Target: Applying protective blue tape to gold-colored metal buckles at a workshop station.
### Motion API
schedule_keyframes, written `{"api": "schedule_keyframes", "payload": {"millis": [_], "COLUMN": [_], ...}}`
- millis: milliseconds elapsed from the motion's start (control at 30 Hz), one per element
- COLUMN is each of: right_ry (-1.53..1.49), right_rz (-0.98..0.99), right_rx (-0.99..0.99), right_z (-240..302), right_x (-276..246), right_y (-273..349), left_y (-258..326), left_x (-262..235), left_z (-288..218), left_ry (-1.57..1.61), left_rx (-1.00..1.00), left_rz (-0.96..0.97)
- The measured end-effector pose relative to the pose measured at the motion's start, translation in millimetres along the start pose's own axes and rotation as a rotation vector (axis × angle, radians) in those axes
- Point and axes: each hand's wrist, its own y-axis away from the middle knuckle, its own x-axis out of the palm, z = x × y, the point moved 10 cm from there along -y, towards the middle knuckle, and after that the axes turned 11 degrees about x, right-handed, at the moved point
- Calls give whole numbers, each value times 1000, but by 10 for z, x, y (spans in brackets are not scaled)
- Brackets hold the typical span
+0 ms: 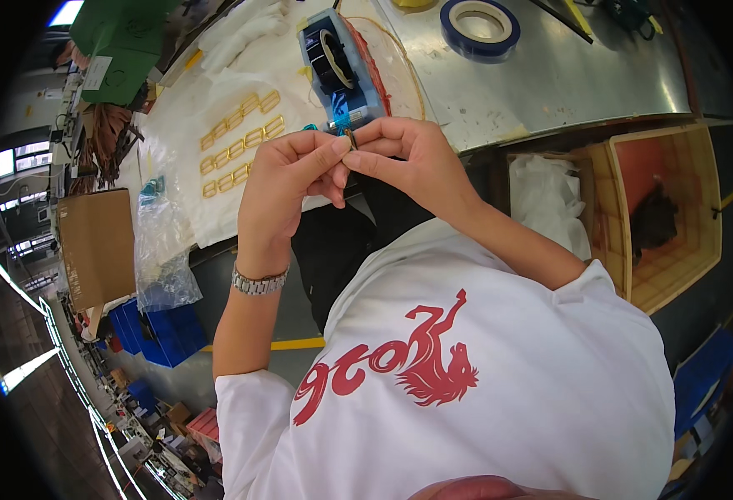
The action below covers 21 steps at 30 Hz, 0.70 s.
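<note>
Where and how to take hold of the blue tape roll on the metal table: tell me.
Take the blue tape roll by its near wall, probably from the person's side, grip straddling outer edge and hole: it lies flat, centre open.

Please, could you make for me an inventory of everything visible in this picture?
small piece: one, gold-toned, upper centre, mostly hidden
white sheet: one, white, upper left
gold frames: many, gold, three rows on the sheet
tape dispenser: one, blue-grey, top centre
metal worktop: one, silver-grey, upper right
tape roll: one, blue, on the worktop
clear bag: one, transparent, left
cardboard box: one, brown, left
green box: one, green, upper left
blue bins: several, blue, lower left
crate: one, yellowish, right
watch: one, silver, left of centre
shirt: one, white with red print, lower centre
left hand, right hand: two, bare, upper centre
</note>
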Motion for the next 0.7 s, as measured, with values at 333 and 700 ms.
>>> {"api": "schedule_keyframes", "payload": {"millis": [333,700], "right_ry": [-3,-72], "right_rz": [-66,-91], "right_rx": [81,175], "right_z": [-130,-422], "right_x": [109,24], "right_y": [238,196], "left_y": [190,56], "left_x": [-11,14], "left_z": [189,502], "left_ry": [112,234], "left_rx": [-108,-289], "left_rz": [31,140]}}
